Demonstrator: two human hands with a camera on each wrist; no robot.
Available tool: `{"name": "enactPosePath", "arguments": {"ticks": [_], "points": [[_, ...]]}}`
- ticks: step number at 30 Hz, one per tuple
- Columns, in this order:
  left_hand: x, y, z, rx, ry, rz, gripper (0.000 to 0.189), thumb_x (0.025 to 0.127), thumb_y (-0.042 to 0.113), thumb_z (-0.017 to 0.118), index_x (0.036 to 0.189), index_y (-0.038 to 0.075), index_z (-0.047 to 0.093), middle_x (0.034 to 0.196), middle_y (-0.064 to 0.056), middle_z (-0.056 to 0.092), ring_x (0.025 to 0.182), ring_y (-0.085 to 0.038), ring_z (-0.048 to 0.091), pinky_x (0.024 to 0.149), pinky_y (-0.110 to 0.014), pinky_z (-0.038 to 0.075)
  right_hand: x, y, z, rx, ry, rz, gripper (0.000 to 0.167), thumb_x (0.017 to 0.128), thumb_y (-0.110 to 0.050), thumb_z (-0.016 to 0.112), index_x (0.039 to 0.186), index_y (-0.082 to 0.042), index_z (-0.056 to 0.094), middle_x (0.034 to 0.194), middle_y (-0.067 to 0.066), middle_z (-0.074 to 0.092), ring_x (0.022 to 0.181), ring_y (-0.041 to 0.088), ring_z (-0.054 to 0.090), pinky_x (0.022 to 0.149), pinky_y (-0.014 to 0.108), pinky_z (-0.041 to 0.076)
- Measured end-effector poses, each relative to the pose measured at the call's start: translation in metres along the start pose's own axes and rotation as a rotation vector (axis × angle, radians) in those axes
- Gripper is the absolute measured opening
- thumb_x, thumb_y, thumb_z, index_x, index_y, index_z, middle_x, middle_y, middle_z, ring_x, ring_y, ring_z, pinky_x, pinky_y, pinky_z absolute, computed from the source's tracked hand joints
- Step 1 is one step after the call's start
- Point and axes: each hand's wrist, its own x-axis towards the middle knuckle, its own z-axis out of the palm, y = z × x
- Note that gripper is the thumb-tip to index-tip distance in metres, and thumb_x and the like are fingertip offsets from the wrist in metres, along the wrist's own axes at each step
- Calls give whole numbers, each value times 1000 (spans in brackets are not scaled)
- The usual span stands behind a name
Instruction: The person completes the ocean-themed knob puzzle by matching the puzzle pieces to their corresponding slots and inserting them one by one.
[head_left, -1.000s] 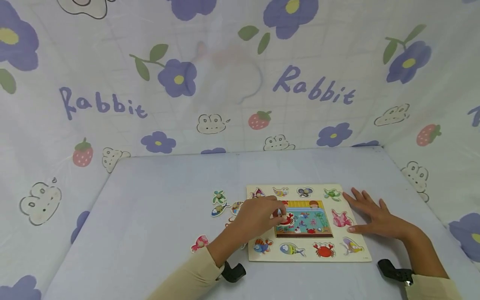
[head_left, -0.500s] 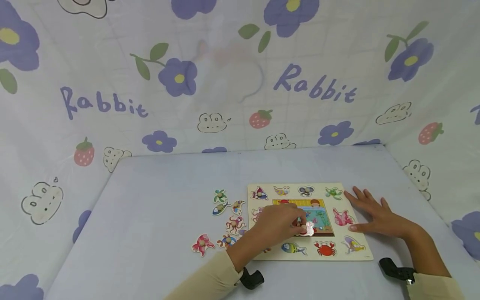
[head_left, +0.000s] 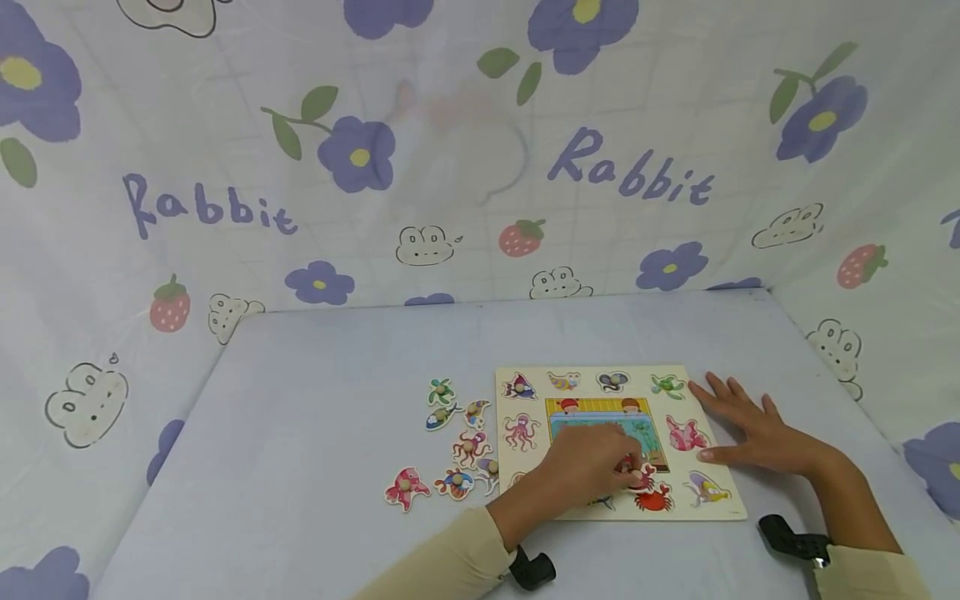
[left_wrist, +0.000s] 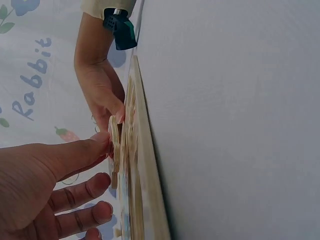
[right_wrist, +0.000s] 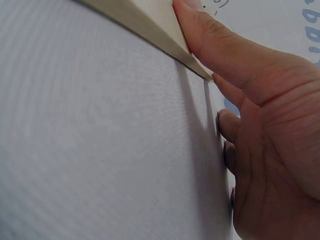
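Observation:
My left hand (head_left: 588, 461) pinches a red crab puzzle piece (head_left: 643, 478) between thumb and fingertips. In the head view the piece overlaps the printed red crab (head_left: 654, 500) near the front edge of the wooden puzzle board (head_left: 733, 507). Seen edge-on in the left wrist view, the crab piece (left_wrist: 114, 155) is tilted close over the board's face. My right hand (head_left: 761, 437) lies spread at the board's right side. Its thumb (right_wrist: 215, 32) rests on the board's edge, with the other fingers stretched out on the table. A fish piece with a knob (head_left: 519, 387) sits at the board's back left corner.
Left of the board lie several loose knobbed pieces, among them a pink fish (head_left: 407, 488), an octopus (head_left: 471, 448) and a green turtle (head_left: 441, 392). A patterned curtain (head_left: 465, 167) rises behind the white table (head_left: 300, 417).
My left hand has carried the crab piece to the right and toward the board's front edge, uncovering the octopus picture and loose pieces at left. The right hand stays in place.

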Motion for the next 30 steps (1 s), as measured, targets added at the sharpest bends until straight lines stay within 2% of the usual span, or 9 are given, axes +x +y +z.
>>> {"name": "enactPosePath", "arguments": {"ticks": [4, 9, 13, 20, 30], "points": [[3, 5, 4, -19, -2, 8, 13, 94, 47, 70, 87, 36, 70, 75, 23, 50, 66, 6, 44, 51, -17, 34, -1, -2, -1, -2, 3, -1, 104, 81, -42, 81, 162, -16, 20, 165, 30, 2, 148, 55, -12, 105, 75, -17], [6, 11, 7, -8, -19, -14, 18, 94, 48, 69, 83, 35, 65, 73, 22, 50, 62, 6, 44, 51, -17, 35, 0, -3, -1, -5, 1, 2, 104, 82, -43, 81, 162, -17, 20, 165, 29, 1, 148, 54, -13, 105, 75, -17], [8, 13, 11, 9, -15, -17, 17, 94, 49, 69, 84, 36, 66, 73, 23, 50, 63, 6, 44, 53, -17, 35, 0, -2, 0, -15, 0, 6, 105, 82, -44, 81, 163, -18, 19, 165, 29, 1, 149, 53, -13, 105, 75, -18], [8, 15, 13, 6, -6, 18, 12, 93, 48, 71, 89, 37, 71, 77, 23, 53, 62, 6, 43, 54, -17, 35, 0, 0, 0, -11, -2, 1, 104, 82, -43, 81, 163, -19, 19, 166, 28, 1, 149, 53, -13, 105, 74, -18], [7, 21, 13, 43, -23, 18, 15, 92, 47, 73, 84, 36, 67, 77, 23, 54, 62, 5, 43, 53, -20, 34, 0, -1, 0, 0, -1, 7, 104, 82, -42, 81, 163, -17, 20, 166, 28, 0, 149, 53, -13, 105, 74, -19]]}}
